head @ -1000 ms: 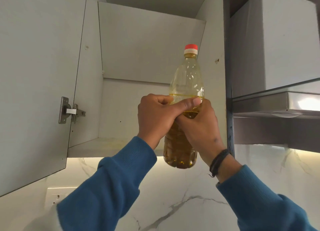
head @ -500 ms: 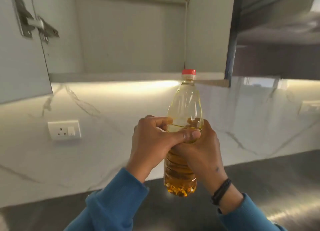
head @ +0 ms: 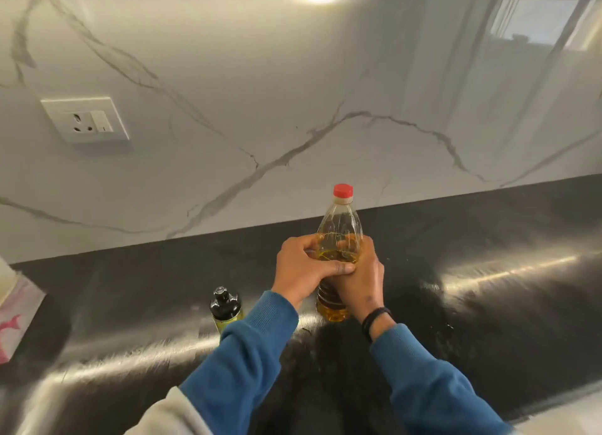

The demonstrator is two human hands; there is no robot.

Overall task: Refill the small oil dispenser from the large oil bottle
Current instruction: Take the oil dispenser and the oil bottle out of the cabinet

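Counter (head: 488, 304): dark and glossy, running along the foot of a marble-patterned wall (head: 260, 76); everything in play stands on or just above it.
Oil bottle (head: 339, 239): large, clear, upright, red cap (head: 342, 190) on; roughly half full of yellow oil. Its base is at or just above the counter, and contact cannot be confirmed.
Left hand (head: 304, 268): wrapped round the bottle's middle from the left, thumb lying across the front over the other hand.
Right hand (head: 358, 278): curled round the same middle band from the right, fingers pressed on the plastic.
Dispenser (head: 225, 307): small, dark-capped, with a yellow-green body, standing on the counter near the bottle and to its left, just beside the left sleeve (head: 247, 353).
Key relation: the bottle's long axis is vertical, its cap straight above both hands; the dispenser lies to the lower left, nearer the left hand, so that hand seems the likelier one to reach it.
Hidden: the dispenser's lower body is cut off by the sleeve, so its oil level cannot be read; the bottle's mid-section is covered by the fingers.
Unclear: a pink and white object (head: 16, 320) at the left edge is cut off and cannot be identified.
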